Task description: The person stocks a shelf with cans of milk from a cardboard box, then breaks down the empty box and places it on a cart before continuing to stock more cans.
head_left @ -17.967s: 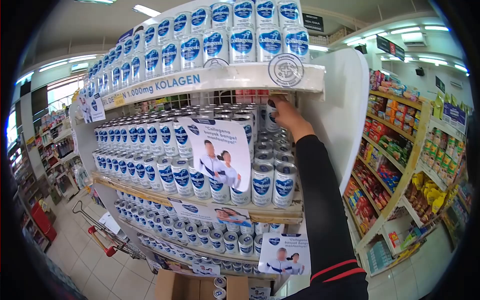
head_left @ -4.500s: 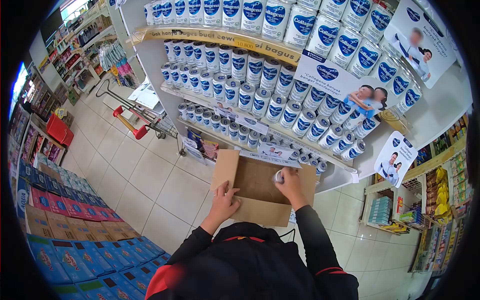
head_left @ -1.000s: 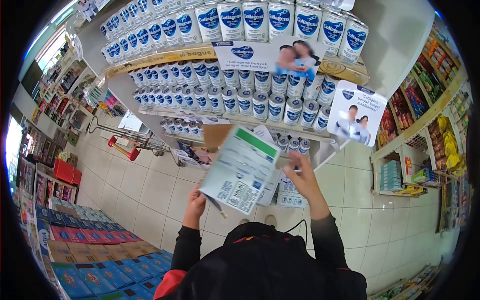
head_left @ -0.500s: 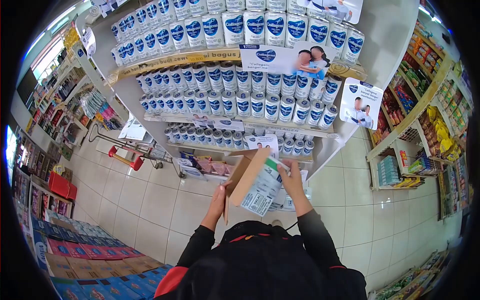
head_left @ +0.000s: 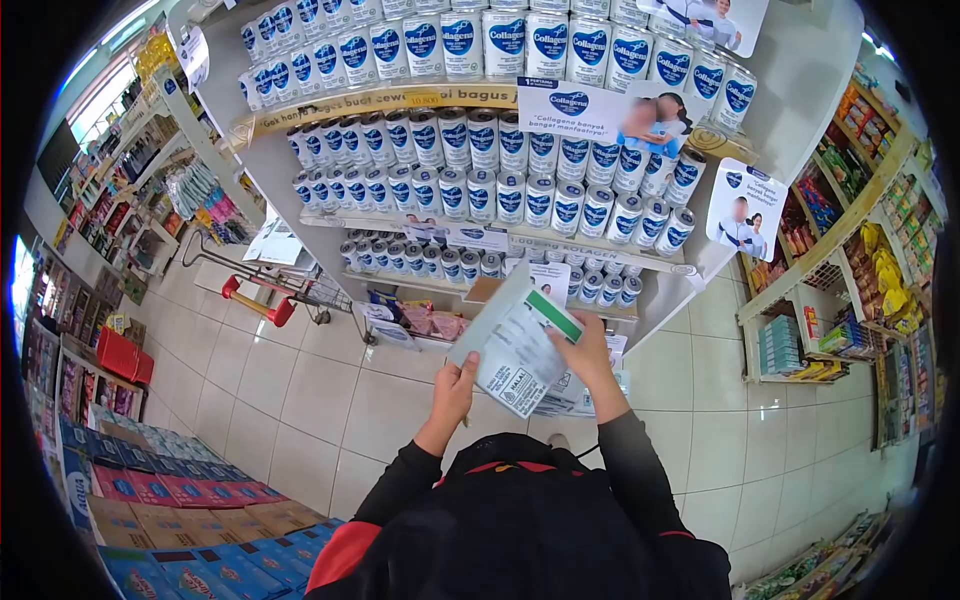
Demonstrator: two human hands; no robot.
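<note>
Between my two hands is a cardboard carton [head_left: 520, 350], its pale printed side with a green strip and a "HALAL" mark turned up at a tilt. My left hand [head_left: 455, 395] grips its lower left edge, thumb on the printed face. On the right edge, close to the green strip, my right hand [head_left: 588, 350] is closed with its thumb on top. A small piece of brown cardboard [head_left: 484, 290] shows behind the carton's far edge. Partly under the carton and my right arm, printed flat pieces [head_left: 600, 392] lie low down near the shelf base.
Ahead, a display shelf [head_left: 620, 262] carries rows of white and blue cans [head_left: 505, 45]. A trolley with red handle parts [head_left: 255, 302] stands to the left on the tiled floor [head_left: 310, 400]. Stacked boxes [head_left: 220, 540] fill the lower left; stocked racks [head_left: 800, 320] line the right.
The carton has turned so its printed side faces me more, and its open brown inside is mostly out of sight. My left hand has shifted right, its thumb now on the printed face.
</note>
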